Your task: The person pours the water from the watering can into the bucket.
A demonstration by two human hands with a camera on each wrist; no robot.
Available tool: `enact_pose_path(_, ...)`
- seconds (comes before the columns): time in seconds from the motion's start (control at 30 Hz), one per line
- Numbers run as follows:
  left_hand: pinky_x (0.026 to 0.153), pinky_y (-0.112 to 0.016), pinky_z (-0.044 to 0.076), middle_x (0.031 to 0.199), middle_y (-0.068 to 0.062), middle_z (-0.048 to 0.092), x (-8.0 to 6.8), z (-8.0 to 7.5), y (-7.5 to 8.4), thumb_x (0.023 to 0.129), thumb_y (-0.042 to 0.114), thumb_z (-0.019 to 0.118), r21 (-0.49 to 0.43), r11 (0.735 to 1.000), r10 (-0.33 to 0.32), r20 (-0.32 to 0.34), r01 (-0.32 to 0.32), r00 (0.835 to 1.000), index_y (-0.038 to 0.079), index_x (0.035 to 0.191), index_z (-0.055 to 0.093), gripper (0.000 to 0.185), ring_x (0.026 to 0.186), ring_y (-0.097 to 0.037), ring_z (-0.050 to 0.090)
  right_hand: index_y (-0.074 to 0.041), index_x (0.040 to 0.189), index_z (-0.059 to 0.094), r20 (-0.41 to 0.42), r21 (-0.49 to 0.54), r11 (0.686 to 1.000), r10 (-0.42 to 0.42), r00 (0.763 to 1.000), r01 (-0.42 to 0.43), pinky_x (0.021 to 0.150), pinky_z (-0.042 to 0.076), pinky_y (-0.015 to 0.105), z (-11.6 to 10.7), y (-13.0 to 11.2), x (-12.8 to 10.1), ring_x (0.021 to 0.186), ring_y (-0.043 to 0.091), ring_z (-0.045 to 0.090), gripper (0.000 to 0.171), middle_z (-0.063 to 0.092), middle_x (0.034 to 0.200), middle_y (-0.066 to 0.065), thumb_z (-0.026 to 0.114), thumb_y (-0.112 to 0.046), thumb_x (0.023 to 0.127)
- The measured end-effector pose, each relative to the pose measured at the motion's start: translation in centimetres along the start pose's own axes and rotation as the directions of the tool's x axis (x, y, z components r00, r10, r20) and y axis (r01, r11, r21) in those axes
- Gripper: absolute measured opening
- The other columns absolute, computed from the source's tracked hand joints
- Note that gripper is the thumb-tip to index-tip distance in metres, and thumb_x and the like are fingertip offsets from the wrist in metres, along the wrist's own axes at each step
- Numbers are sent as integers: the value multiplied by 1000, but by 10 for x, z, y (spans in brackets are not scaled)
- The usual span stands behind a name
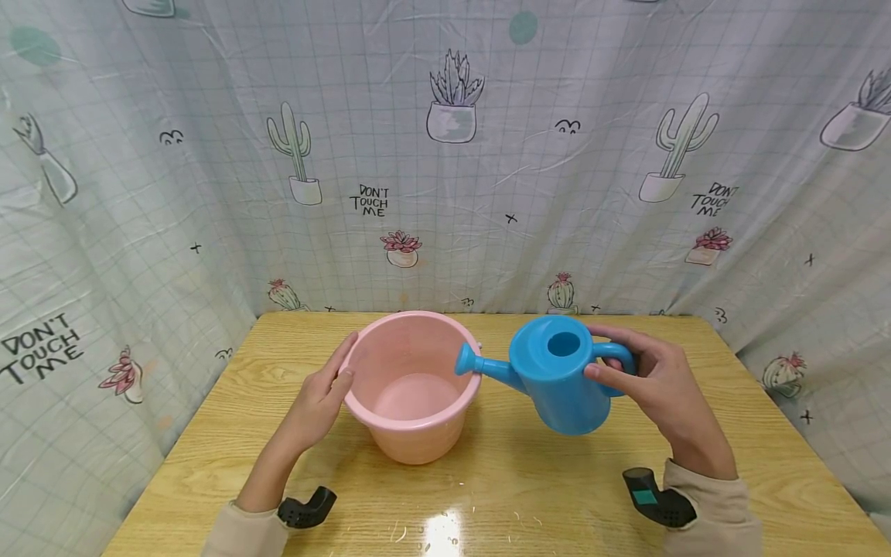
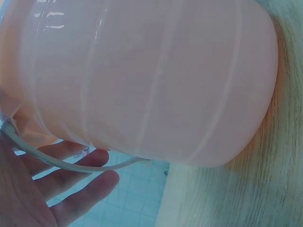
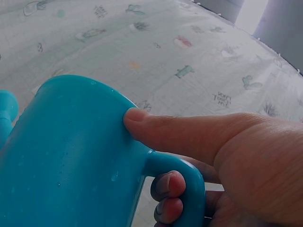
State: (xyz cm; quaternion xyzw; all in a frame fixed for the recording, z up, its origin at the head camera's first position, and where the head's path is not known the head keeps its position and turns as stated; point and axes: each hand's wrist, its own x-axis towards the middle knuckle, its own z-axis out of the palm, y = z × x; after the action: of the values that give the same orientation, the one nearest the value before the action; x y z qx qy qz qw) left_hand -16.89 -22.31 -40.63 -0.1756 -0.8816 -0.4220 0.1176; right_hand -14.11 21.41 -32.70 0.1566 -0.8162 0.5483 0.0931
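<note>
A pink plastic bucket (image 1: 418, 445) stands on the wooden table, its mouth facing up. My left hand (image 1: 323, 394) holds its left rim, the thumb over the edge and the other fingers outside. In the left wrist view, those fingers (image 2: 85, 194) spread beside the bucket wall, near its thin pale bail handle (image 2: 61, 163). My right hand (image 1: 650, 379) grips the loop handle (image 3: 194, 189) of a blue watering can (image 1: 567, 394). Its thumb presses the can's upper side. The spout points left, and its flared head (image 1: 466, 360) overlaps the bucket's right rim from above.
The wood-grained table (image 1: 278, 348) shows small wet marks near its front. A curtain (image 1: 508, 178) printed with cacti and lettering hangs behind the table and along both sides. Black devices (image 1: 657, 499) sit at both wrists, by beige sleeves. Water drops dot the can.
</note>
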Motion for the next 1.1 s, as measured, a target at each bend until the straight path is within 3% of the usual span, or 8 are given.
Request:
enact_pose_path(0.73, 104, -54, 41, 151, -17, 40, -1, -1, 0, 106, 22, 35, -4, 1000, -5, 5, 5, 1000, 18, 156, 22, 52, 133, -31, 46, -6, 136, 54, -1, -35, 999, 4, 1000, -4, 79, 50, 17, 0, -2, -1, 90, 7, 60, 49, 64, 114, -12, 68, -8, 89)
enact_pose_path(1.1, 104, -54, 41, 152, -18, 39, 0, -1, 0, 106, 23, 35, -5, 1000, -9, 10, 9, 1000, 16, 155, 23, 52, 134, -34, 46, -6, 136, 55, -7, -42, 999, 2, 1000, -2, 78, 51, 17, 1, -3, -1, 88, 7, 60, 49, 64, 112, -13, 69, -9, 89)
